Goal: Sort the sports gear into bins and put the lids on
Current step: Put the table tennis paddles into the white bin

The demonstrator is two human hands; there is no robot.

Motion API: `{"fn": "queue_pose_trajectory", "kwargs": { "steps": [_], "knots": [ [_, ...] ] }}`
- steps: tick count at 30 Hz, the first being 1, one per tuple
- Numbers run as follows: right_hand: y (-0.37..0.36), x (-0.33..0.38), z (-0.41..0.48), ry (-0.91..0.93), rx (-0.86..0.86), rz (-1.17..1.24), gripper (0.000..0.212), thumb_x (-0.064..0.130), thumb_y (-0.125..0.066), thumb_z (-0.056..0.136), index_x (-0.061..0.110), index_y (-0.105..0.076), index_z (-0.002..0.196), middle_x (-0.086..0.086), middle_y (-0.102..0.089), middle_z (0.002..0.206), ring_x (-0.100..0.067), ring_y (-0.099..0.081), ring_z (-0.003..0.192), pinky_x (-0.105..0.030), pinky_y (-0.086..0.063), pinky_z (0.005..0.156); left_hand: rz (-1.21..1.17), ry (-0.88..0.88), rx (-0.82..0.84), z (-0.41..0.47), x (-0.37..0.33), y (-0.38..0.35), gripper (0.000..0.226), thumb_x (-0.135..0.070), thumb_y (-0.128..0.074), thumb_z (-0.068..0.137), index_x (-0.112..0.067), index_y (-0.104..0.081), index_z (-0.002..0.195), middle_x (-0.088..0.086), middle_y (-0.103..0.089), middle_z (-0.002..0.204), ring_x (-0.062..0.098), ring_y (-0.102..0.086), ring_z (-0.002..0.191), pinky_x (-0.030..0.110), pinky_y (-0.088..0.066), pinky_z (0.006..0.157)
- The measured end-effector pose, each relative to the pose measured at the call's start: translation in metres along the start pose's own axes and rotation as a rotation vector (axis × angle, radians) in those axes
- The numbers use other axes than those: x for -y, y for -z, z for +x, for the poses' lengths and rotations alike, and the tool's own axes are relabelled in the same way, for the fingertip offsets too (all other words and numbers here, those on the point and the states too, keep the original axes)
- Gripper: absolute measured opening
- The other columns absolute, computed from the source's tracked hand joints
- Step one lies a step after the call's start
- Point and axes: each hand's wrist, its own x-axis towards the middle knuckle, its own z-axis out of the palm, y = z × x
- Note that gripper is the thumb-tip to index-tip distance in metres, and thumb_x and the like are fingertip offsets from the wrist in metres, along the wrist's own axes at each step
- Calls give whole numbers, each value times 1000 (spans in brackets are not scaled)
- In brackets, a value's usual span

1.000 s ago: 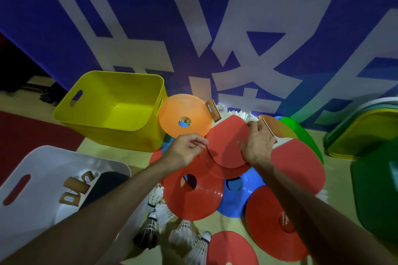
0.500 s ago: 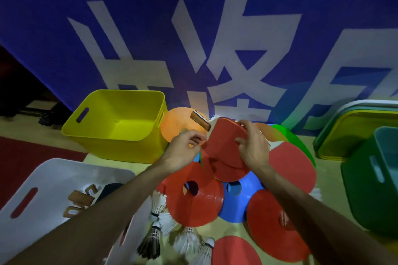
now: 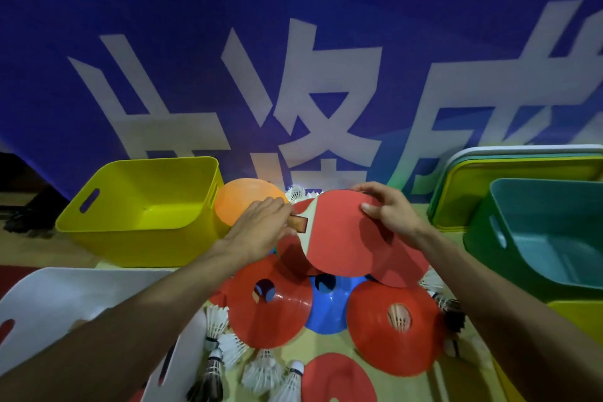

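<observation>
Head view. Paddle [image 3: 339, 238], red-faced, held above the cone pile at centre. Left hand [image 3: 261, 228] is curled round its handle. Right hand [image 3: 391, 215] pinches the blade's far right edge, thumb on the face. Beneath lie red cones [image 3: 267, 313] and a blue cone [image 3: 326, 307], with an orange cone [image 3: 241, 202] farther left. Shuttlecocks [image 3: 228, 346] lie near. Yellow bin [image 3: 130, 248] far left, white bin [image 3: 81, 287] near left, teal bin [image 3: 538, 212] right, lids [image 3: 522, 161] stacked behind it.

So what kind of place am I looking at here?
Most likely a sports hall or gym. A large blue banner with white characters covers the wall, the floor looks like pale wood, and training gear lies about: flat marker cones, shuttlecocks and a table tennis paddle.
</observation>
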Motion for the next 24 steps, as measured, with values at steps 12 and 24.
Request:
{"fn": "queue_pose_trajectory", "kwargs": {
  "steps": [12, 24],
  "knots": [
    [44, -88, -33, -317, -448, -580, 38, 13, -65, 84, 6, -59, 122, -21, -58, 120, -36, -52, 115, -42, -39, 100, -465, 326, 196, -16, -21, -46, 28, -30, -53, 95, -9, -53, 113, 8, -50, 116, 24, -43, 116, 36, -36, 98],
    [24, -89, -44, -464, -324, -731, 26, 15, -50, 92, 9, -53, 117, -21, -60, 116, -39, -58, 109, -47, -47, 88, -693, 493, 112, -35, -45, -35, 26, -26, -54, 96, -8, -56, 114, 1, -54, 108, 16, -50, 98, 28, -36, 78]
  ]
}}
